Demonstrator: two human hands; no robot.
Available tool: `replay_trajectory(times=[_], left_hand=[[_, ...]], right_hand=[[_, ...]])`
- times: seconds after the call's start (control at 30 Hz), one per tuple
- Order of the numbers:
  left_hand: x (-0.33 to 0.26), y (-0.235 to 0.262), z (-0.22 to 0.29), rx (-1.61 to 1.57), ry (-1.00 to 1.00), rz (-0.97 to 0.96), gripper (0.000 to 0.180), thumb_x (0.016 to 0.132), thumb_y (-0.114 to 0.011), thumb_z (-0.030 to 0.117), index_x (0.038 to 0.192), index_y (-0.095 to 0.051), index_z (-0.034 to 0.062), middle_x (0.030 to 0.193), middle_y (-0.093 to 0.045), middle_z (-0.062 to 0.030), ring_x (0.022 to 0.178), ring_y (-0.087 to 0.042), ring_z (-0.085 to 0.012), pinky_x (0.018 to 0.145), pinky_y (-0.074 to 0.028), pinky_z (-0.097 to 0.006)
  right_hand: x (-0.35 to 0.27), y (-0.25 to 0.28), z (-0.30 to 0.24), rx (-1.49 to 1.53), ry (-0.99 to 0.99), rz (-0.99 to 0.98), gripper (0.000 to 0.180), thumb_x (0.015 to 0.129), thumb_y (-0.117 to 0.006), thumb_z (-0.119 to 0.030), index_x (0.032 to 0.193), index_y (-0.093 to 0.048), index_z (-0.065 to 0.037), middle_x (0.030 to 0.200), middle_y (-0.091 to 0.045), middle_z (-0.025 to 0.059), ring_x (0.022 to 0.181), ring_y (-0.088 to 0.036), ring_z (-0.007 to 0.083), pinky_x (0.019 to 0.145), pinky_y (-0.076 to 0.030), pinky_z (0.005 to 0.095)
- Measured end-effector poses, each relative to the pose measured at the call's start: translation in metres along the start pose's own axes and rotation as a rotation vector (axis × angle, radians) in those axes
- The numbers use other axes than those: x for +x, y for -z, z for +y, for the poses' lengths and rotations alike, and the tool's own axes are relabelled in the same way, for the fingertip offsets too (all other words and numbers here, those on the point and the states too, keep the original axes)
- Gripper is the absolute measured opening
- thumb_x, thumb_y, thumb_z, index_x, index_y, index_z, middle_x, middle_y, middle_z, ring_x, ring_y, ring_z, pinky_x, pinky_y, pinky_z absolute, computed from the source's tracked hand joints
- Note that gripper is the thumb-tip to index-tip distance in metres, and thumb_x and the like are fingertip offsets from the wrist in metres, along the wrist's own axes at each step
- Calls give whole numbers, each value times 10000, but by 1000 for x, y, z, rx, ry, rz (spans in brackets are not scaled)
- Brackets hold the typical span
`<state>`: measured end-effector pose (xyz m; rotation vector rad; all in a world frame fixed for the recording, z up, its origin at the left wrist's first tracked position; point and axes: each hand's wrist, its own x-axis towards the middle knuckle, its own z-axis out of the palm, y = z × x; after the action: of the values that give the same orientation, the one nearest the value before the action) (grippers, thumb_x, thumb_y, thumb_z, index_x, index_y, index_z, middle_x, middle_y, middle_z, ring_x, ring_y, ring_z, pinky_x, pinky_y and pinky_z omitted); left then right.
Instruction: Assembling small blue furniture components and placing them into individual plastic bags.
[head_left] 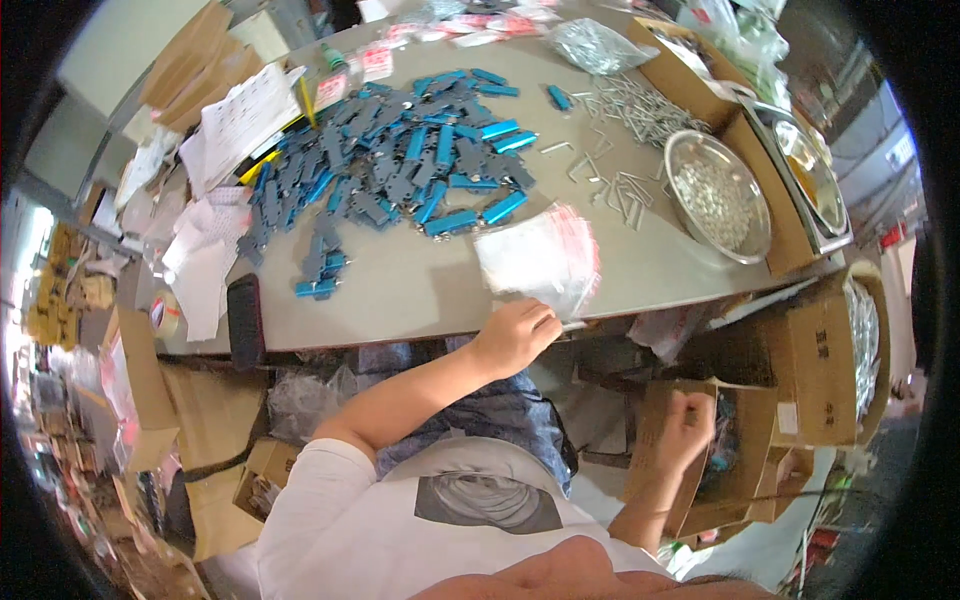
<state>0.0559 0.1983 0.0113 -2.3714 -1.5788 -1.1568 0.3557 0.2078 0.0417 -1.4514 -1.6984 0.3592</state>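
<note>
Head view: the left hand [518, 335], fingers curled, meets the near end of the plastic bags [535, 255], fanned by the table's [400, 290] front edge presumably for easy reach, while the right hand [687, 428] curls over an open carton [648, 435], neither grip discernible.
</note>
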Motion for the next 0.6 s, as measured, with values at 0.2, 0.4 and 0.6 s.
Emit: replay_trajectory(times=[0.2,0.4,0.6], left_hand=[[-43,46,25,-337,385,128,83,800,-696,68,868,-670,27,794,-645,-125,696,-621,-264,614,-483,-362],[-114,86,29,-823,975,349,283,782,-776,120,650,-553,8,613,-564,-10,550,-477,-64,502,-397,-256],[-148,102,34,-999,1094,442,110,826,-722,96,885,-684,11,744,-604,10,654,-512,-56,561,-413,-232]], right_hand=[[1,-73,-64,261,341,-485,150,690,-740,-1,764,-611,-25,799,-608,131,773,-593,313,686,-486,392],[-10,-118,-113,379,510,-688,182,680,-767,-35,786,-618,-33,821,-617,126,773,-594,314,677,-485,395],[-32,-135,-156,565,605,-904,259,661,-784,-25,883,-656,-60,890,-634,107,821,-618,301,706,-503,387]])
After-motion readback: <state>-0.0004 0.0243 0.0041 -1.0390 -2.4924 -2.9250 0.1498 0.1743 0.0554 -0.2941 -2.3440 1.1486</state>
